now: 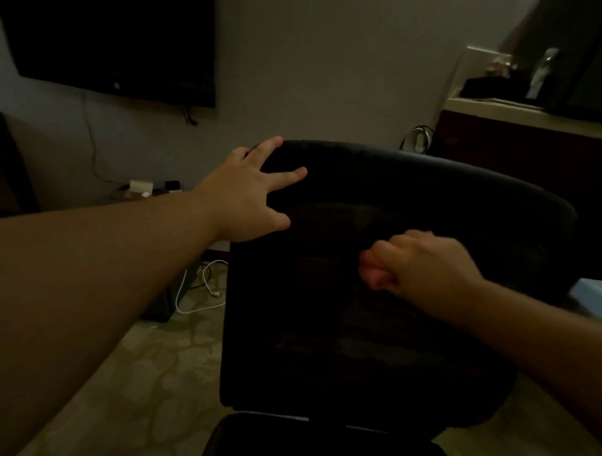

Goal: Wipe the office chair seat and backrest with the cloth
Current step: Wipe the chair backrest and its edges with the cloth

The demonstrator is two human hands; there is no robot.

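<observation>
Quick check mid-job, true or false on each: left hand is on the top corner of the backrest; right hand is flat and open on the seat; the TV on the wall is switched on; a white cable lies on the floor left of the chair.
1. The left hand rests on the top corner of the backrest. True.
2. The right hand lies flat and open on the seat. False: its fingers are curled, and it is at the middle of the backrest. No cloth can be made out in its grip.
3. The TV is switched on. False: its screen is dark.
4. A white cable lies on the floor left of the chair. True.
</observation>
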